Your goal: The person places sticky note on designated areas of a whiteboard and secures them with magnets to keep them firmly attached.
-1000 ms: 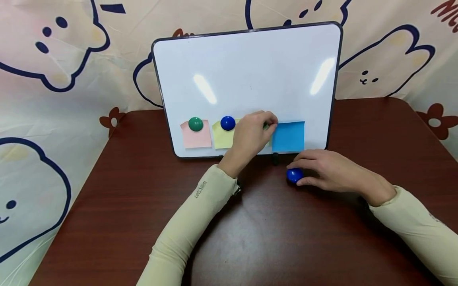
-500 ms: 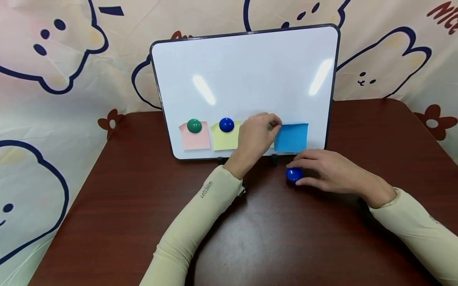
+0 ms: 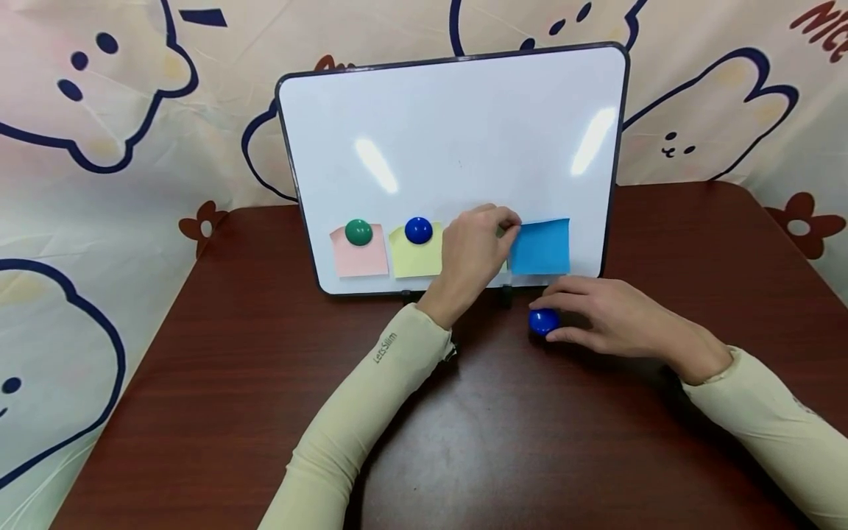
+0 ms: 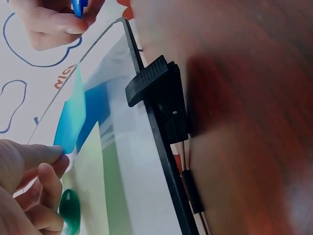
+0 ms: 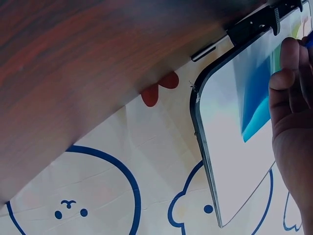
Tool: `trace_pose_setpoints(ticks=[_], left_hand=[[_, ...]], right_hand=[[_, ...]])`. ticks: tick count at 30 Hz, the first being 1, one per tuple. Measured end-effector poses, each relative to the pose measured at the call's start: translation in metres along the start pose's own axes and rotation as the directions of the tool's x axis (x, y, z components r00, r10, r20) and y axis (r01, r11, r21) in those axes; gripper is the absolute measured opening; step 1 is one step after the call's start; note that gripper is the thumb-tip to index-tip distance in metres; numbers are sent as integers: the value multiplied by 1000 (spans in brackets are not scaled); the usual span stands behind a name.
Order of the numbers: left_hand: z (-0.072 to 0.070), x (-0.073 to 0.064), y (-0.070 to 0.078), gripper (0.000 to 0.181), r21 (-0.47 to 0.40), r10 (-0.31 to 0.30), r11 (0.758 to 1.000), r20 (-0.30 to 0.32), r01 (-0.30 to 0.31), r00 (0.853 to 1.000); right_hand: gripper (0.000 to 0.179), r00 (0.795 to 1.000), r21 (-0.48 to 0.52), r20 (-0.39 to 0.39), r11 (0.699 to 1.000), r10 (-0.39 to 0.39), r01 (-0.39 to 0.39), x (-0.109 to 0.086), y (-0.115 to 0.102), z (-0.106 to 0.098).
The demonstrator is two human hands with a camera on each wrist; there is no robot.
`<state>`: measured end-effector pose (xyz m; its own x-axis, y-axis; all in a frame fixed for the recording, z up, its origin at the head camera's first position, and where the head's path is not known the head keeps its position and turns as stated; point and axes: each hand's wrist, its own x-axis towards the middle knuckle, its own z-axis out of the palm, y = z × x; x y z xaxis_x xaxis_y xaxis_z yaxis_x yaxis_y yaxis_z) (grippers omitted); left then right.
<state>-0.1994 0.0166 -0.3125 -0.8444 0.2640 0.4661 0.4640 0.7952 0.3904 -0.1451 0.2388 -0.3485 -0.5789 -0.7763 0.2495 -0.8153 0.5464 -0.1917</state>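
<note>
My left hand (image 3: pixel 473 246) pinches the upper left corner of a blue sticky note (image 3: pixel 542 247) in front of the whiteboard (image 3: pixel 457 132). In the left wrist view the blue note (image 4: pixel 72 115) stands off the board, and a green magnet (image 4: pixel 70 212) on a pale green note sits close by the fingers. My right hand (image 3: pixel 606 318) holds a round blue magnet (image 3: pixel 544 322) between thumb and fingers, in front of the board's lower right. A pink note (image 3: pixel 361 259) under a green magnet (image 3: pixel 358 232) and a yellow note (image 3: pixel 417 259) under a blue magnet (image 3: pixel 418 230) are on the left.
The whiteboard leans on a black stand (image 4: pixel 164 98) whose clips hook its lower edge. It stands on a dark brown wooden table (image 3: pixel 232 383). Behind hangs a cloth backdrop (image 3: pixel 715 132) with cartoon animals and flowers.
My left hand has shifted slightly right with the blue note, whose lower edge has lifted a little in the last half second. The right hand has stayed nearly still with its magnet.
</note>
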Motion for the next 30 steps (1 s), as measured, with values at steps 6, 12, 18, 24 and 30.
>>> trace_pose_setpoints(ticks=[6, 12, 18, 24, 30], left_hand=[[3, -2, -1, 15, 13, -7, 1000, -5, 7, 1000], [6, -4, 0, 16, 15, -11, 1000, 1, 11, 1000], [8, -3, 0, 16, 27, -3, 1000, -15, 3, 1000], [9, -3, -1, 15, 21, 14, 1000, -33, -14, 999], [8, -1, -1, 15, 23, 21, 1000, -44, -20, 999]], right_hand=[[48, 1000, 10, 9, 1000, -1, 1, 1, -1, 1], [48, 1000, 10, 6, 1000, -1, 1, -1, -2, 2], [49, 999, 4, -30, 1000, -9, 9, -1, -2, 2], [52, 996, -6, -86, 1000, -22, 22, -2, -1, 1], [60, 979, -8, -199, 999, -48, 47, 0, -1, -3]])
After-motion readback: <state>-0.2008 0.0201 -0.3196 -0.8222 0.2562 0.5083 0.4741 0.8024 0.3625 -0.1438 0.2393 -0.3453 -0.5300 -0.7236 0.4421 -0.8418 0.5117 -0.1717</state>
